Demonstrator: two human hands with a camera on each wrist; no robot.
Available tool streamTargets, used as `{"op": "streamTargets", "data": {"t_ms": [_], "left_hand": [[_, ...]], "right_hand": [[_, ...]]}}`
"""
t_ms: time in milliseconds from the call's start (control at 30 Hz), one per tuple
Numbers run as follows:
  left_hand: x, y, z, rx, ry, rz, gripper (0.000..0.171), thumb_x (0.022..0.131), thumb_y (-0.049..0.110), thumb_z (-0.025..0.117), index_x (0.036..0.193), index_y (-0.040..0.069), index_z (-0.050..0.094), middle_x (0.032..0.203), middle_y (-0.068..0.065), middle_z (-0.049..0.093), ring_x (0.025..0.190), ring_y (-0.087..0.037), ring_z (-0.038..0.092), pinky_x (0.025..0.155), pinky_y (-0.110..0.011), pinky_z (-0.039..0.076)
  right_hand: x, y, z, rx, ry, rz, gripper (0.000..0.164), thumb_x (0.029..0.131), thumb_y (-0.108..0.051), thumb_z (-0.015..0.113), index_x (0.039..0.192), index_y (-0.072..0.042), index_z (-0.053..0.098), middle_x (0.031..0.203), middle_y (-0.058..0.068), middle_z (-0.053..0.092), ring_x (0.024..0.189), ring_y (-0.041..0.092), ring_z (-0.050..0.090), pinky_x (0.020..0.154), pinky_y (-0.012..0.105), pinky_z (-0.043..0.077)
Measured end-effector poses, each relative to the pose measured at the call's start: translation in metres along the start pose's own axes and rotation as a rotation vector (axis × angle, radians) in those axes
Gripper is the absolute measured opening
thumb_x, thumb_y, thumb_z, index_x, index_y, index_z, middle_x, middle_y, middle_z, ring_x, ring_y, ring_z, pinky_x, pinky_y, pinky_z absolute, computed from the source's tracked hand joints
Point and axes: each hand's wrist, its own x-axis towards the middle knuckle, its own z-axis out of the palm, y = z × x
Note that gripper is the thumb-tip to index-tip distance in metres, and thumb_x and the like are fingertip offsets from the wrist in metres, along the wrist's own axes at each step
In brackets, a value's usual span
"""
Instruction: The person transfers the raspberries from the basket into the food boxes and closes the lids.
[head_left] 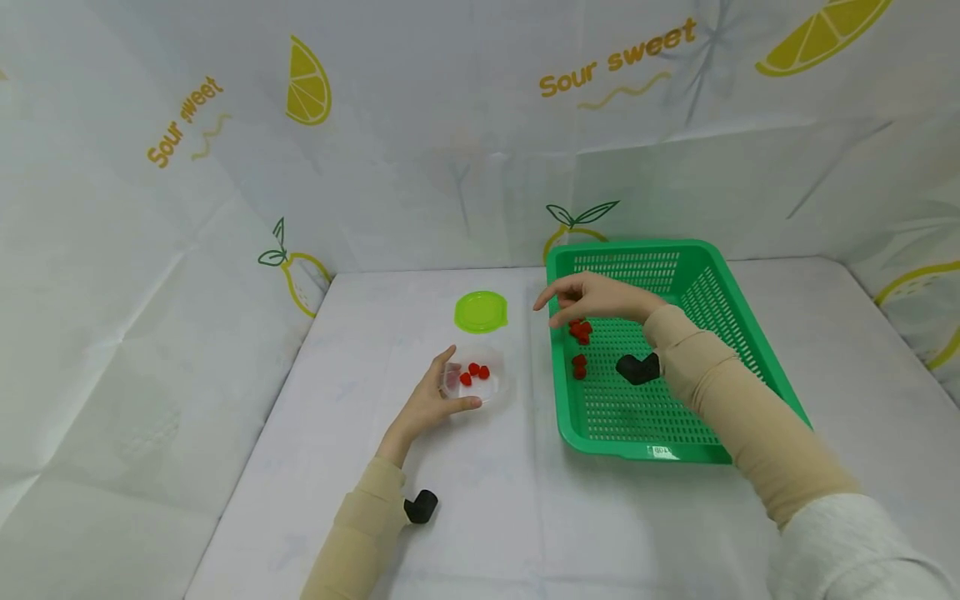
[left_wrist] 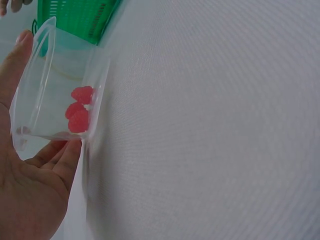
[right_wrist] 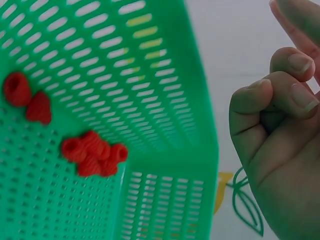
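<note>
Clear plastic formed the tub (left_wrist: 55,80), which sat mouth up near the middle of the white tabletop (head_left: 480,508); whether its base touched the surface or was slightly raised could not be told. The person's left hand (head_left: 429,408) had the tub in its grip, thumb along the near side and fingers around the left side. On the bottom of the tub lay three red berries (left_wrist: 78,120), close together.

To the right was a large green basket (head_left: 637,450) with slotted walls and a floor full of small holes. More red berries lay in it along its left wall: a pair (right_wrist: 39,107), side by side, and a cluster (right_wrist: 92,150) heaped nearer the far left corner.

The right hand (head_left: 596,297) hung above the basket's left part, its fingertips out past the rim on the tub's side. Its grip was loose and bare, some fingers bent toward the palm, thumb and index finger apart.

A yellow-green lid (head_left: 481,312) lay flat on the tabletop just beyond the tub, left of the basket. Tan sleeves (head_left: 757,417) covered both forearms, with a black fitting (head_left: 637,369) at each wrist. Behind everything, a white backdrop (head_left: 420,150) carried lemon prints and the words "Sour sweet", twice.
</note>
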Motion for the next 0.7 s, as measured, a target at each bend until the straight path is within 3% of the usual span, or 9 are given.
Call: {"op": "streamTargets", "data": {"t_ms": [300, 533, 700], "left_hand": [[0.002, -0.004, 0.000, 0.012, 0.003, 0.005, 0.103, 0.067, 0.043, 0.081, 0.148, 0.031, 0.020, 0.143, -0.003, 0.042, 0.141, -0.027, 0.027, 0.111, -0.054, 0.028], [0.003, -0.005, 0.000, 0.009, 0.004, 0.006, 0.104, 0.066, 0.044, 0.082, 0.148, 0.030, 0.019, 0.141, -0.002, 0.044, 0.140, -0.026, 0.030, 0.111, -0.053, 0.030], [0.003, -0.005, 0.000, 0.008, 0.002, 0.007, 0.103, 0.067, 0.044, 0.081, 0.148, 0.031, 0.019, 0.142, -0.003, 0.043, 0.139, -0.027, 0.030, 0.109, -0.053, 0.032]], "right_hand": [[-0.018, 0.032, -0.007, 0.042, 0.027, 0.045, 0.037, 0.084, -0.026, 0.069, 0.117, -0.011, 0.062, 0.063, -0.003, 0.036, 0.061, 0.012, 0.034, 0.072, 0.030, 0.040], [-0.018, 0.057, -0.006, 0.040, 0.011, 0.077, 0.041, 0.084, -0.022, 0.068, 0.119, -0.003, 0.059, 0.062, 0.005, 0.042, 0.056, 0.017, 0.034, 0.066, 0.033, 0.039], [-0.016, 0.071, -0.005, 0.023, -0.002, 0.109, 0.040, 0.084, -0.021, 0.068, 0.118, -0.004, 0.060, 0.064, 0.004, 0.045, 0.058, 0.020, 0.036, 0.063, 0.033, 0.040]]}}
